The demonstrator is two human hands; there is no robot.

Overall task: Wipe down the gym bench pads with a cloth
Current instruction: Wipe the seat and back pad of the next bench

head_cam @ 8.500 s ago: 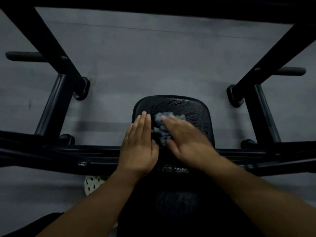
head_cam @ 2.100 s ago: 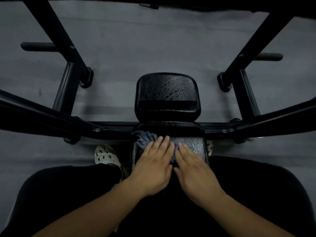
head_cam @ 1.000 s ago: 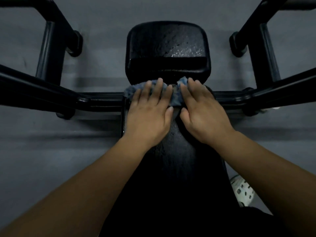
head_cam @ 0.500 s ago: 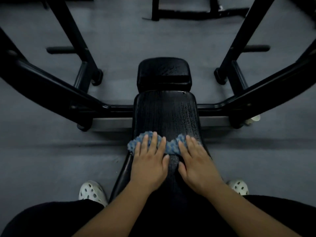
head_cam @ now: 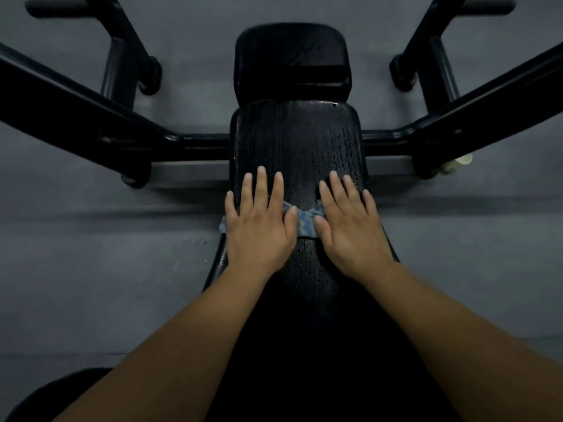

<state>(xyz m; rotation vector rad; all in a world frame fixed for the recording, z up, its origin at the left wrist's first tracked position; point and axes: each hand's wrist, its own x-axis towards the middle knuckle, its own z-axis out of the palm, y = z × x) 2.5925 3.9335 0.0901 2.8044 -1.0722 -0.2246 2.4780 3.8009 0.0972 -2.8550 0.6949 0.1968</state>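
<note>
Wiping long bench pad (head_cam: 297, 141) | cloth (head_cam: 306, 222) is pressed flat under left hand (head_cam: 259, 226) and right hand (head_cam: 350, 229), fingers straight | even pressure is best kept toward the pad's far end.

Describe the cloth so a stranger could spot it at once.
Find the long black bench pad running down the middle of the view. The left hand and right hand press flat on it side by side, and the cloth lies crosswise beneath them. It is the only blue, mottled thing against the black padding.
</note>
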